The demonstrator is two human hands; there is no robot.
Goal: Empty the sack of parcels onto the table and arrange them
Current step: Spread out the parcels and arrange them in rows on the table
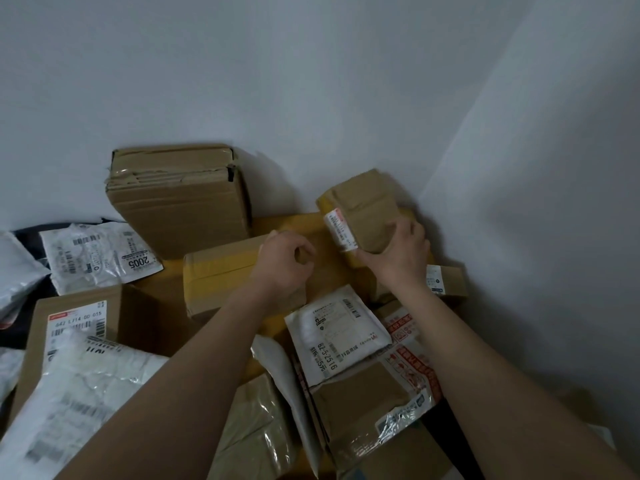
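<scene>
Right hand (398,251) fingers (410,226) curled round small brown box (363,211); left hand (284,263) seemingly loose-curled, empty, above long carton (221,268).

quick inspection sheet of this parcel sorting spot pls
surface: yellowish table top, mostly covered
job's things: small brown box lifted; large box leaning on wall; taped box; white mailers and; sack not seen
clutter: dark fabric at left edge
grippers: right hand grips small brown box; left hand loosely curled over taped box, holds nothing
cables: nothing seen
surroundings: plain white wall corner
</scene>
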